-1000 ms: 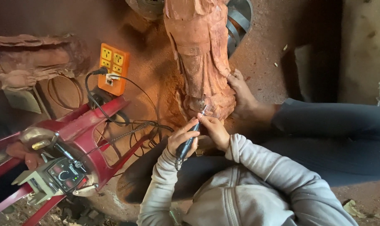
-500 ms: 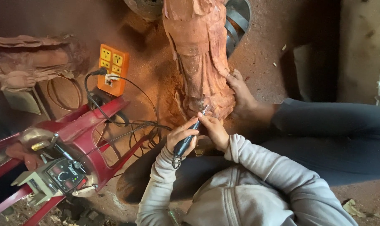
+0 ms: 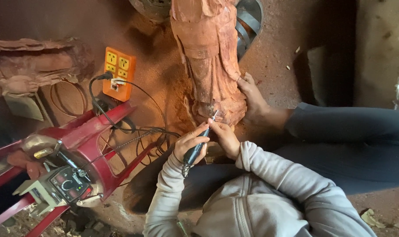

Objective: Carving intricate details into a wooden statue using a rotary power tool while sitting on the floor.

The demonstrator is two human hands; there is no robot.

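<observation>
Left hand (image 3: pixel 190 145) grips the rotary tool (image 3: pixel 198 147); right hand (image 3: pixel 225 137) pinches its tip. Keep strokes light against the wooden statue (image 3: pixel 210 66) base.

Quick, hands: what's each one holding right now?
Left hand: closed on the rotary tool.
Right hand: fingers pinching the tool near its tip, at the carving.

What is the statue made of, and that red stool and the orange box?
The statue looks like carved wood: reddish-brown, rough, unpolished, with matching dust around it. The red stool looks like smooth, slightly shiny moulded plastic. The orange box seems hard plastic with yellow sockets. The left hand holds the dark tool; its tip looks metal.
</observation>
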